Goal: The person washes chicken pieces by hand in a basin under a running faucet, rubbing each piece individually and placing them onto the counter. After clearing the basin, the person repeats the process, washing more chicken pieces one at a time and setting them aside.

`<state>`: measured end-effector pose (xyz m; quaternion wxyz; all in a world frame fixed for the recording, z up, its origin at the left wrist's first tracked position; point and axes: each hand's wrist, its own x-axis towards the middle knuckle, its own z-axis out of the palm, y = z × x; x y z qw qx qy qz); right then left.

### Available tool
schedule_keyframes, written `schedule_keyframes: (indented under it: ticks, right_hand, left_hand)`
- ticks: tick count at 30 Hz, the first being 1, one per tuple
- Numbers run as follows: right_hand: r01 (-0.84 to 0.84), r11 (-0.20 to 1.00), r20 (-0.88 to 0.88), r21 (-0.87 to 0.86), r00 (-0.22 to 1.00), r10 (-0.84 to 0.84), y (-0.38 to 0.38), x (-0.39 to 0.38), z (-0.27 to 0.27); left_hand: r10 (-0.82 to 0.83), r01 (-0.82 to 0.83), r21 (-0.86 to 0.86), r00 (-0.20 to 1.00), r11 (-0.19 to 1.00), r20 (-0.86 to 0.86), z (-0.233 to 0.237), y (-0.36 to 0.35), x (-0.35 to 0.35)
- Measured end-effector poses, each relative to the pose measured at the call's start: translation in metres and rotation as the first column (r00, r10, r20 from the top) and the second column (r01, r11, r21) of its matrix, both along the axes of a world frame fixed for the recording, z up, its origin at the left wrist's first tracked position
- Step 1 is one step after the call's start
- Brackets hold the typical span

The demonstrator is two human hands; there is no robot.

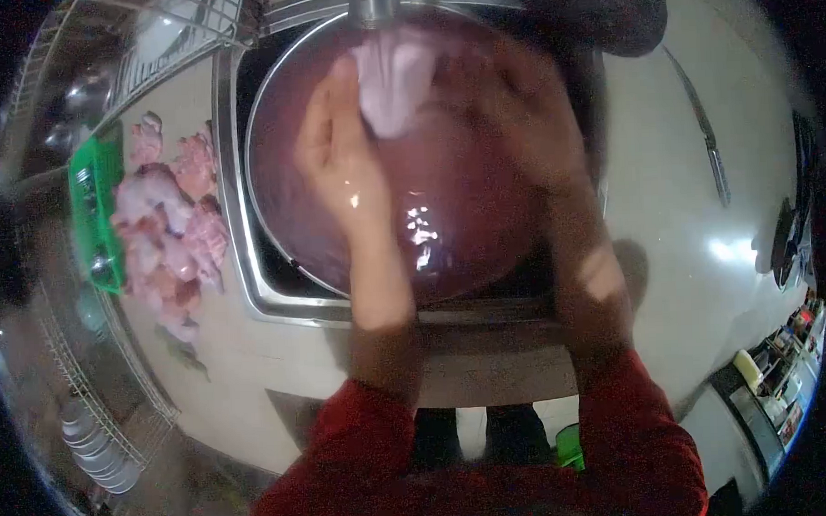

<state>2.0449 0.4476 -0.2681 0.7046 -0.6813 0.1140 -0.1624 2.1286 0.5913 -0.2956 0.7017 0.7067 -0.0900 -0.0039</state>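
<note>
A pale piece of raw chicken [393,86] is under the faucet [373,5], at the far side of a wide round basin [253,127] full of pinkish, cloudy water. My left hand [341,147] curls its fingers along the chicken's left side and holds it there. To the right of the chicken is my right hand [535,117]; its fingers are dark and smeared by motion, so their grip cannot be made out. Both hands look wet and are above the water.
The basin sits in a metal-rimmed sink [260,295]. On the left counter lies a heap of raw chicken pieces [166,230] beside a green basket [95,214]. A knife [709,143] rests on the right counter. Wire racks [119,441] stand at the left.
</note>
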Motion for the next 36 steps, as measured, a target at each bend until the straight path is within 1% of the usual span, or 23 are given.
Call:
schedule_keyframes:
  ticks: [2,4,6,7,8,9,10,12,13,15,16,17,19,20,22,23,25,26,28,29,31,35,36]
  right_hand:
    - [0.001,0.999,0.014,-0.032,1.0,0.0,-0.002,0.0,-0.002]
    - [-0.002,0.998,0.027,-0.068,1.0,0.004,-0.004,-0.002,-0.001]
    - [0.08,0.978,-0.101,-0.192,0.99,-0.101,-0.007,-0.005,0.003]
    - [0.083,0.978,-0.111,-0.19,0.988,-0.105,-0.008,-0.005,0.003]
    - [0.048,0.966,-0.016,-0.255,0.998,-0.053,-0.008,-0.004,0.003]
    - [0.019,0.946,0.077,-0.323,0.997,0.006,-0.008,-0.003,0.002]
    - [-0.071,0.983,0.045,-0.168,0.996,0.08,-0.003,-0.003,-0.001]
    - [-0.083,0.977,0.04,-0.196,0.995,0.092,-0.003,-0.005,-0.004]
    - [-0.097,0.969,0.042,-0.227,0.993,0.109,-0.003,-0.005,-0.006]
    - [-0.091,0.982,0.03,-0.164,0.995,0.097,-0.001,-0.002,-0.02]
    - [-0.092,0.99,0.021,-0.106,0.995,0.095,0.0,0.0,-0.025]
    - [-0.093,0.99,0.019,-0.105,0.995,0.096,-0.001,-0.002,-0.028]
    - [-0.021,0.938,0.039,-0.347,0.999,0.037,-0.001,-0.002,-0.016]
    - [-0.022,0.938,0.038,-0.345,0.999,0.038,-0.001,-0.002,-0.014]
    - [-0.073,0.972,0.049,-0.222,0.995,0.086,0.0,-0.003,-0.012]
    - [-0.075,0.973,0.049,-0.218,0.995,0.088,0.001,-0.002,-0.016]
    - [-0.012,0.924,0.243,-0.382,0.963,0.113,0.0,0.002,-0.028]
    - [-0.009,0.926,0.243,-0.378,0.964,0.109,0.001,0.003,-0.033]
    - [-0.041,0.991,0.262,-0.124,0.962,0.072,0.004,0.004,-0.037]
    - [-0.038,0.992,0.26,-0.12,0.963,0.068,0.005,0.003,-0.037]
    - [0.118,0.904,0.164,-0.412,0.985,-0.054,0.005,0.004,-0.031]
    - [0.129,0.931,0.18,-0.342,0.981,-0.07,0.012,0.007,-0.04]
    - [0.124,0.951,0.139,-0.284,0.986,-0.087,0.01,0.01,-0.043]
  left_hand:
    - [0.041,-0.041,0.012,0.999,0.999,-0.029,-0.003,0.002,0.005]
    - [-0.017,-0.064,-0.308,0.967,0.949,-0.255,0.002,0.002,0.008]
    - [-0.063,-0.02,-0.315,0.966,0.949,-0.252,0.013,0.0,0.003]
    - [-0.108,0.022,-0.322,0.962,0.947,-0.251,0.016,0.0,-0.001]
    - [-0.129,0.119,-0.205,0.991,0.971,-0.034,0.011,-0.002,0.001]
    - [-0.134,0.123,-0.206,0.99,0.971,-0.041,0.011,-0.005,-0.004]
    - [-0.19,0.171,-0.189,0.978,0.967,-0.086,0.012,-0.009,-0.013]
    - [-0.281,0.26,-0.12,0.937,0.958,-0.207,0.013,-0.007,-0.013]
    - [-0.287,0.267,-0.119,0.935,0.956,-0.21,0.013,-0.006,-0.01]
    - [-0.263,0.248,-0.091,0.936,0.965,-0.236,0.009,-0.004,-0.007]
    - [-0.184,0.183,-0.025,0.978,0.983,-0.098,-0.004,-0.003,-0.004]
    - [-0.183,0.182,-0.025,0.978,0.983,-0.1,-0.009,-0.001,-0.003]
    - [-0.064,0.062,0.121,0.998,0.991,0.017,-0.01,0.001,-0.004]
    - [-0.063,0.061,0.123,0.998,0.991,0.016,-0.009,0.0,-0.003]
    - [-0.028,0.033,0.104,0.998,0.994,-0.047,-0.005,-0.002,-0.002]
    - [-0.026,0.031,0.108,0.999,0.994,-0.048,-0.007,0.0,0.0]
    - [-0.102,0.086,-0.086,0.973,0.993,-0.206,-0.009,0.003,0.003]
    - [-0.104,0.088,-0.082,0.973,0.993,-0.207,-0.009,0.003,0.003]
    - [-0.143,0.095,-0.176,0.947,0.98,-0.286,-0.001,0.0,0.002]
    - [-0.145,0.098,-0.172,0.946,0.98,-0.289,0.003,-0.002,-0.001]
    - [-0.064,0.042,-0.107,0.975,0.993,-0.214,0.012,-0.007,-0.009]
    - [-0.1,0.077,-0.089,0.947,0.993,-0.307,-0.004,0.001,0.004]
    - [-0.214,0.107,-0.278,0.896,0.954,-0.389,0.008,-0.003,-0.003]
